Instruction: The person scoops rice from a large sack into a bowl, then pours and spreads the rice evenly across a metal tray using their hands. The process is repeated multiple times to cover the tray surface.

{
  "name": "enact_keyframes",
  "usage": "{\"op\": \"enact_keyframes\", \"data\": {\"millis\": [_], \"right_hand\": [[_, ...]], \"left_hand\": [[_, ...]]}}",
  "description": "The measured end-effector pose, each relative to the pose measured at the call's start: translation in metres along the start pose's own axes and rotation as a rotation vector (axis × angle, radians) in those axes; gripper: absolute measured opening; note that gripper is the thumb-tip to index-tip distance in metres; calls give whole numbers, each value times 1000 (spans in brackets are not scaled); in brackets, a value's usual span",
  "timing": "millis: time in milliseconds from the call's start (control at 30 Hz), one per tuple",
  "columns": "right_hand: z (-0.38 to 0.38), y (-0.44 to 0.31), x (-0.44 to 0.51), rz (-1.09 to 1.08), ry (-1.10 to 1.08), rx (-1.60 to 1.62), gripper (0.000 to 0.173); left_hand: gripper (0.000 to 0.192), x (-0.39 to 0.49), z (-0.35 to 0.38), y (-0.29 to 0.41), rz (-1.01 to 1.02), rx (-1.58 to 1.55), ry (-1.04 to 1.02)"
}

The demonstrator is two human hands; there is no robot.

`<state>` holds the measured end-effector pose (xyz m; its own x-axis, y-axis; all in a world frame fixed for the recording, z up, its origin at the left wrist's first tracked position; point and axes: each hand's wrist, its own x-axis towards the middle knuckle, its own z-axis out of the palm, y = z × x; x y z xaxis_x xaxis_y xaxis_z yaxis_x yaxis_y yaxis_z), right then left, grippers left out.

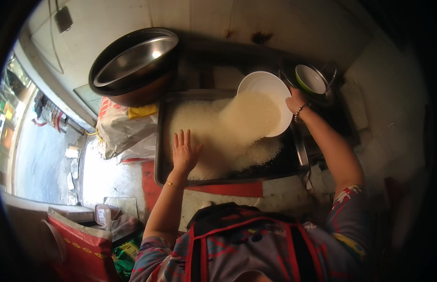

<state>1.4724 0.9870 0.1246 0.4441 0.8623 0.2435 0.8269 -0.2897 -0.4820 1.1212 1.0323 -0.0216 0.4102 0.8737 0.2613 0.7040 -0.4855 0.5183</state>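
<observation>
My right hand (295, 101) grips the rim of a white basin (260, 79), which is tilted on its side over a dark metal tray (159, 148). Pale grain that looks like rice (208, 116) spills from the basin and lies heaped across the tray. Part of the tray's right end shows dark metal with few grains on it. Over the left part of the heap, my left hand (185, 151) is spread with its fingers apart and holds nothing. Whether its palm touches the grain, I cannot tell.
Nested metal basins (137, 60) stand at the back left, on or behind white woven sacks (123, 130). A green-and-white bowl (310, 80) sits at the back right. Lower left are a red bag (81, 243) and a green packet (125, 259), near a bright doorway (53, 151).
</observation>
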Motion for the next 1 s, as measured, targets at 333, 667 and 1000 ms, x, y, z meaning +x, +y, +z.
{"op": "enact_keyframes", "data": {"millis": [333,667,1000], "right_hand": [[-60,-28,-39,-324,336,-499,57],[-23,36,-68,704,398,337,38],[8,44,-187,1081,465,1769,33]], "left_hand": [[59,6,16,51,304,-168,-19],[56,2,20,85,537,-368,-133],[36,-1,11,146,282,-989,-366]]}}
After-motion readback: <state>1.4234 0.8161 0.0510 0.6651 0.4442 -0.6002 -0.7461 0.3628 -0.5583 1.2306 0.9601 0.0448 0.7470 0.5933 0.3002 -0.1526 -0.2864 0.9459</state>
